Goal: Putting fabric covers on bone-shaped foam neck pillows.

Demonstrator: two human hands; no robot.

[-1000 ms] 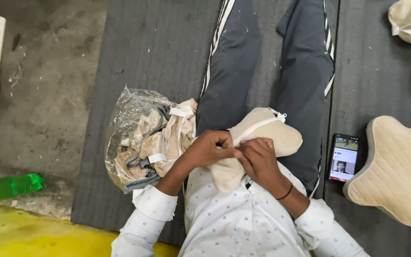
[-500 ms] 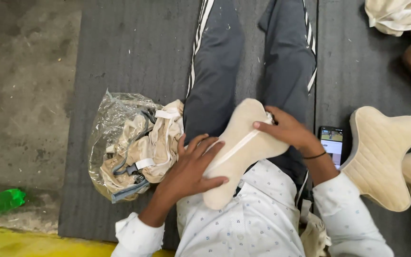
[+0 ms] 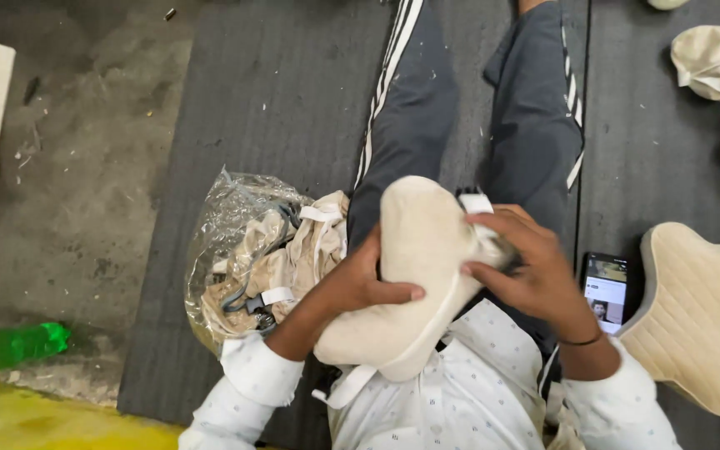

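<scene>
I sit on a dark grey mat with my legs stretched out. Both hands hold a beige padded cushion with a white strap over my lap. My left hand grips its left edge, thumb across the front. My right hand clasps its upper right end near a white tag. A clear plastic bag full of beige fabric covers with white straps lies just left of my left arm.
A smartphone with a lit screen lies by my right thigh. A finished beige cushion rests at the right edge. Crumpled beige fabric sits at top right. A green bottle lies on the concrete floor at left.
The cushion has been turned over, so its plain back faces me instead of the zipper side. Both hands shifted their grip. The view moved closer.
</scene>
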